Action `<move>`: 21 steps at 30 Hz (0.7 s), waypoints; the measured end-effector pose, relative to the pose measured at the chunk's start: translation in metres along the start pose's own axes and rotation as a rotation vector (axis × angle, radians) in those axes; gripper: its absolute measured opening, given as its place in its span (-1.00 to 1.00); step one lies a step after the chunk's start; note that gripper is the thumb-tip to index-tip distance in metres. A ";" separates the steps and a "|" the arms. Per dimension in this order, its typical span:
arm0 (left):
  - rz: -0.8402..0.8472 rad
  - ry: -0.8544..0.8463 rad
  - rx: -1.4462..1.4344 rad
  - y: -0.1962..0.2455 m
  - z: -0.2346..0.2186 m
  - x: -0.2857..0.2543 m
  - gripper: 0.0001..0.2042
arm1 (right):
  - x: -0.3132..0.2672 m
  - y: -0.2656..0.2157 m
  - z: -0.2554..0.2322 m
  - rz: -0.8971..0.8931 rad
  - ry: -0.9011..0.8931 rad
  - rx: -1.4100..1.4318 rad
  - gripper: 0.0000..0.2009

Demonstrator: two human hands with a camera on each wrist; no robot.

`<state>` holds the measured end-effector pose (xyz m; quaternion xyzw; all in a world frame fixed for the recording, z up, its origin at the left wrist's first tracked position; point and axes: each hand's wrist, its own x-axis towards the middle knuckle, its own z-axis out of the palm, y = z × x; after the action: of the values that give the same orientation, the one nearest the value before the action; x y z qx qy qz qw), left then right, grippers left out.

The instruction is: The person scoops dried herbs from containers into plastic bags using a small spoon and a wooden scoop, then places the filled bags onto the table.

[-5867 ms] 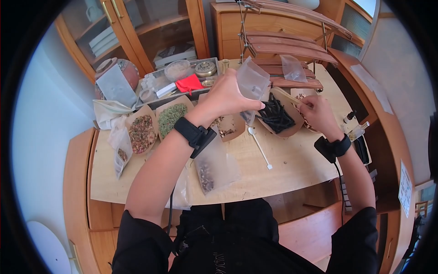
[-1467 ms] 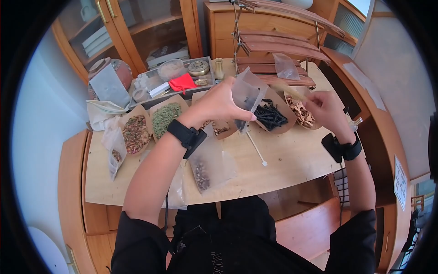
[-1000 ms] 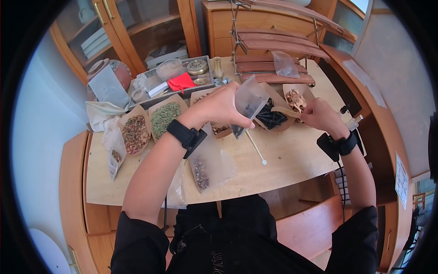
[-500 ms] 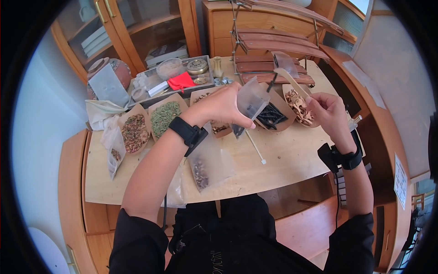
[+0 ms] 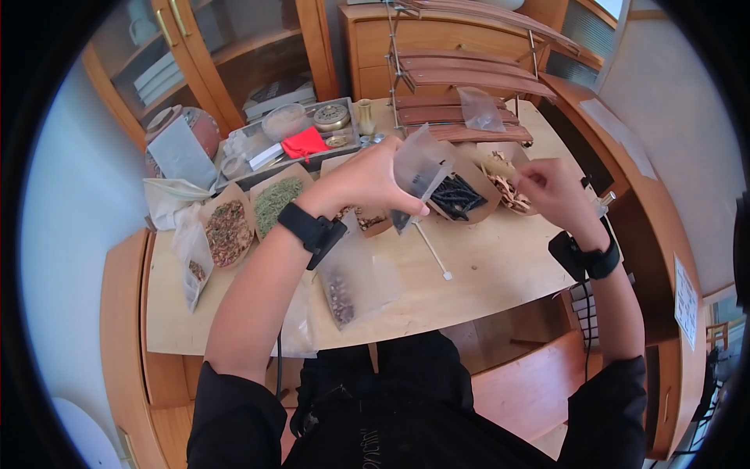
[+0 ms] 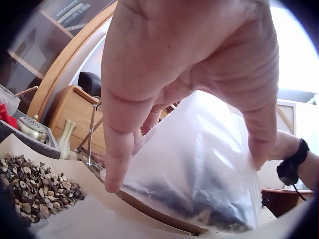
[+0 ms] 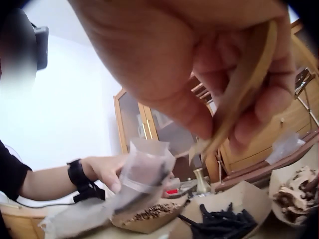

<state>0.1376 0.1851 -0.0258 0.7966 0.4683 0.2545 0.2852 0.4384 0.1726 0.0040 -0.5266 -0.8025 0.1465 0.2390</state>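
My left hand [image 5: 367,176] holds a translucent plastic bag [image 5: 422,168] between thumb and fingers, over the row of paper trays. Dark pieces lie in the bag's bottom, seen through the plastic in the left wrist view. My right hand [image 5: 551,191] pinches slim curved wooden tongs [image 7: 244,84], whose tips point left toward the bag and blur in the head view. Below them sits a brown paper tray of black sticks [image 5: 459,197], just right of the bag. A tray of pale curled shavings [image 5: 508,187] stands under the right hand.
Further trays hold green dried herb [image 5: 277,199], reddish petals [image 5: 229,230] and chopped bits [image 6: 40,189]. A white stick [image 5: 432,248] and a filled bag [image 5: 344,289] lie in front. Behind stand a grey tray [image 5: 351,113] and a slatted wooden rack [image 5: 469,74].
The tongs dipped toward the black sticks, then rose with one black stick at the bag's mouth. Now they are lower, and no stick shows at their tips. The left hand stays nearly still.
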 end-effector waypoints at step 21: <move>-0.096 -0.077 0.007 0.014 -0.007 -0.007 -0.09 | 0.022 0.017 0.054 -0.350 -0.129 -0.262 -0.87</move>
<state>0.1382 0.1747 -0.0120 0.7836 0.4954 0.2078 0.3120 0.4154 0.2007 -0.0447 -0.3953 -0.9075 0.0306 0.1387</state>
